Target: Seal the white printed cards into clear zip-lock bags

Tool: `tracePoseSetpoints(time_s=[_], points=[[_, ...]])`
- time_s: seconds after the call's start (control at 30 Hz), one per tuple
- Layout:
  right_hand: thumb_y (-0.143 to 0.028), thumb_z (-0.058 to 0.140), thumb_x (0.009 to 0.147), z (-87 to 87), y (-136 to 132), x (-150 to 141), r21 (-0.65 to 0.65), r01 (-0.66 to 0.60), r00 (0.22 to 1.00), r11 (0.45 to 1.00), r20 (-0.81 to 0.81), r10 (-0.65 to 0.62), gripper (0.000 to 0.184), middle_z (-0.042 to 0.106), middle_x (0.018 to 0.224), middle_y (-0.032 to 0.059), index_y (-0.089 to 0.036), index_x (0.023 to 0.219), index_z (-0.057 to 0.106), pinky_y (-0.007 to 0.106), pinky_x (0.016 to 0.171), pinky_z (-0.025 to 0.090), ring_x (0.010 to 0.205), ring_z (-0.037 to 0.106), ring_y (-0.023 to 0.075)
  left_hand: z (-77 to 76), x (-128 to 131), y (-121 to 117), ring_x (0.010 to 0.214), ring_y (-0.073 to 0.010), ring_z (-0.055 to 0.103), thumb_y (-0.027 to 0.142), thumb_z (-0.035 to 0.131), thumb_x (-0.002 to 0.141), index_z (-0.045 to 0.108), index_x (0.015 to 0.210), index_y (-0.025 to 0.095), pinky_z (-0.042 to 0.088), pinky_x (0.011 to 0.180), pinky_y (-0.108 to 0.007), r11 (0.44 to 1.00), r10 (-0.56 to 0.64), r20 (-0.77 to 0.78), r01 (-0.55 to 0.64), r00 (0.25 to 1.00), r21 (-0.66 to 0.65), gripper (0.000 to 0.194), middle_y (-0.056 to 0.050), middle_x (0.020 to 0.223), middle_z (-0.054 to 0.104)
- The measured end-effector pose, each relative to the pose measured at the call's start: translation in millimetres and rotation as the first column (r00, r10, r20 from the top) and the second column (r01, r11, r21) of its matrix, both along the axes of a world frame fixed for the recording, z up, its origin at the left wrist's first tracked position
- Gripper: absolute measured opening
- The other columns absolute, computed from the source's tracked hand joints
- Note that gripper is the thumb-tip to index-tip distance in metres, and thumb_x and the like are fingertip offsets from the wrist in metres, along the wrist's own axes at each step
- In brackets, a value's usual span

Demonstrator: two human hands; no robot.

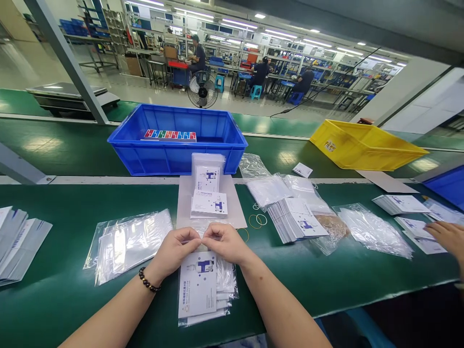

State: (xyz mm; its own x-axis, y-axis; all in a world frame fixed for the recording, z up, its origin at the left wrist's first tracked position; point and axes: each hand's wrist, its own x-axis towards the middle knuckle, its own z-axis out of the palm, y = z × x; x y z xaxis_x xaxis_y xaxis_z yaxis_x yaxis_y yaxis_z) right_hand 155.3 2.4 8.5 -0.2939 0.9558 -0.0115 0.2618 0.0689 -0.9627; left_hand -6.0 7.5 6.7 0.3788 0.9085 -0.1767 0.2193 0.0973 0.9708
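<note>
My left hand (174, 249) and my right hand (225, 241) meet at the top edge of a clear plastic bag (206, 285) that holds a stack of white leaflets with a blue print. Both hands pinch the bag's mouth with fingers closed. The bag lies flat on the green table near its front edge. A dark bead bracelet (148, 282) sits on my left wrist. Just beyond my hands lies a small stack of the same leaflets (209, 203) on a grey sheet (234, 212).
A blue bin (177, 140) stands behind the sheet and a yellow bin (362, 145) at the back right. Empty clear bags (126, 241) lie left, a leaflet stack (295, 220) and rubber bands (258, 221) right. Another person's hand (447, 237) rests at the far right.
</note>
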Motion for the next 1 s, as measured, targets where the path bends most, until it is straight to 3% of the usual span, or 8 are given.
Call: tracePoseSetpoints(time_s=[0.13, 0.23, 0.3, 0.37, 0.43, 0.5, 0.7, 1.0], points=[[-0.015, 0.056, 0.070, 3.7, 2.5, 7.2, 0.054, -0.019, 0.999, 0.998, 0.031, 0.017, 0.010, 0.052, 0.062, -0.0028, -0.017, 0.061, 0.058, 0.022, 0.057, 0.038, 0.059, 0.048, 0.0095, 5.0, -9.1, 2.6, 0.070, -0.0160, 0.055, 0.039, 0.051, 0.074, 0.058, 0.072, 0.017, 0.043, 0.063, -0.025, 0.990, -0.068, -0.098, 0.079, 0.993, 0.114, 0.023, -0.003, 0.073, 0.061], [-0.015, 0.054, 0.073, 5.4, 5.7, 14.7, 0.122, 0.015, 0.997, 0.992, 0.079, -0.025, 0.012, 0.054, 0.066, -0.0016, -0.017, 0.063, 0.060, 0.023, 0.061, 0.040, 0.063, 0.051, 0.0106, 13.1, -25.1, 8.9, 0.067, -0.0157, 0.053, 0.042, 0.041, 0.080, 0.056, 0.073, 0.019, 0.041, 0.061, -0.025, 0.961, 0.060, -0.303, 0.028, 0.951, 0.276, 0.028, -0.001, 0.070, 0.059], [-0.015, 0.052, 0.076, 4.4, 7.5, 18.6, 0.172, 0.037, 0.991, 0.984, 0.123, -0.059, 0.014, 0.055, 0.068, -0.0007, -0.018, 0.065, 0.060, 0.024, 0.063, 0.041, 0.065, 0.052, 0.0115, 18.1, -37.5, 14.9, 0.059, -0.0158, 0.051, 0.042, 0.034, 0.082, 0.051, 0.069, 0.020, 0.038, 0.056, -0.025, 0.947, 0.166, -0.498, 0.003, 0.851, 0.321, 0.031, 0.000, 0.062, 0.056], [-0.016, 0.052, 0.077, 1.8, 8.9, 21.0, 0.225, 0.054, 0.981, 0.973, 0.170, -0.094, 0.013, 0.056, 0.071, 0.0005, -0.018, 0.069, 0.061, 0.025, 0.065, 0.042, 0.069, 0.054, 0.0127, 20.3, -48.3, 21.0, 0.057, -0.0180, 0.052, 0.041, 0.034, 0.081, 0.050, 0.071, 0.020, 0.035, 0.052, -0.026, 0.960, 0.196, -0.698, 0.013, 0.689, 0.281, 0.028, -0.001, 0.060, 0.057], [-0.017, 0.053, 0.076, -1.6, 10.1, 21.8, 0.298, 0.085, 0.964, 0.951, 0.215, -0.153, 0.010, 0.057, 0.078, 0.0023, -0.019, 0.078, 0.062, 0.028, 0.070, 0.043, 0.076, 0.055, 0.0150, 18.8, -55.9, 25.8, 0.060, -0.0217, 0.055, 0.041, 0.039, 0.078, 0.051, 0.078, 0.019, 0.033, 0.051, -0.028, 0.981, 0.144, -0.838, 0.038, 0.526, 0.192, 0.025, -0.005, 0.066, 0.061], [-0.016, 0.053, 0.076, -5.0, 10.8, 21.3, 0.391, 0.121, 0.941, 0.912, 0.246, -0.230, 0.014, 0.058, 0.085, 0.0045, -0.019, 0.087, 0.061, 0.031, 0.075, 0.043, 0.084, 0.054, 0.0178, 14.1, -60.0, 28.7, 0.065, -0.0249, 0.057, 0.039, 0.045, 0.075, 0.051, 0.085, 0.016, 0.032, 0.050, -0.028, 0.992, 0.052, -0.897, 0.081, 0.438, 0.097, 0.025, -0.009, 0.072, 0.063], [-0.017, 0.049, 0.079, -9.6, 8.9, 15.0, 0.509, 0.138, 0.920, 0.850, 0.252, -0.301, 0.012, 0.060, 0.083, 0.0057, -0.019, 0.084, 0.059, 0.033, 0.076, 0.043, 0.084, 0.054, 0.0192, 1.8, -58.7, 30.5, 0.067, -0.0248, 0.059, 0.011, 0.036, 0.074, 0.049, 0.094, 0.015, 0.031, 0.051, -0.028, 0.983, -0.069, -0.893, 0.184, 0.446, 0.016, 0.024, -0.013, 0.079, 0.064], [-0.018, 0.048, 0.079, -8.2, 5.3, 8.4, 0.448, 0.124, 0.938, 0.885, 0.239, -0.252, 0.012, 0.060, 0.077, 0.0049, -0.019, 0.077, 0.059, 0.029, 0.070, 0.043, 0.078, 0.056, 0.0176, 7.4, -62.8, 29.4, 0.075, -0.0288, 0.059, 0.023, 0.046, 0.072, 0.048, 0.094, 0.014, 0.032, 0.052, -0.029, 0.987, -0.065, -0.905, 0.161, 0.421, 0.004, 0.024, -0.015, 0.084, 0.064]])
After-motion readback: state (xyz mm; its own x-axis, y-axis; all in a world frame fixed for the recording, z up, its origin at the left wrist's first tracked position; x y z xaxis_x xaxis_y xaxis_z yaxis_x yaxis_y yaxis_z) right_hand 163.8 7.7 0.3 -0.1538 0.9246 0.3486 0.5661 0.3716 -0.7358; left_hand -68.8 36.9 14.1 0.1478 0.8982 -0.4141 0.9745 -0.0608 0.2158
